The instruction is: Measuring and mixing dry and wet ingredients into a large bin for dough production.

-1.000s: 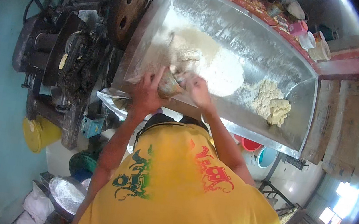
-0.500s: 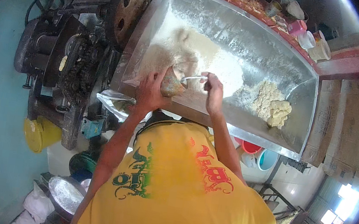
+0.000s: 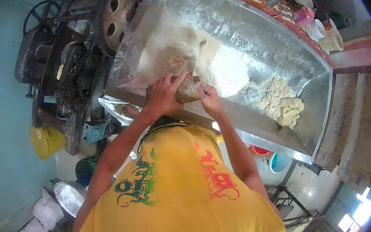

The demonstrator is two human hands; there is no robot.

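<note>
- Upper left: one holed wheel (image 3: pixel 119 14).
- Centre: one left hand (image 3: pixel 164 97), fingers spread, grips one speckled cup (image 3: pixel 187 92) just right of its palm.
- Cup's right side: one right hand (image 3: pixel 210 101), fingers bent; cannot tell whether they pinch anything.
- Upper centre-right: one white powder heap (image 3: pixel 230 73).
- Right: one dough lump (image 3: pixel 290 111).

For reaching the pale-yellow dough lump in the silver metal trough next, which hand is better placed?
Probably the right hand: it is nearer the dough lump in the trough. The left hand, farther away, holds the mottled brown-green rounded container.
</note>
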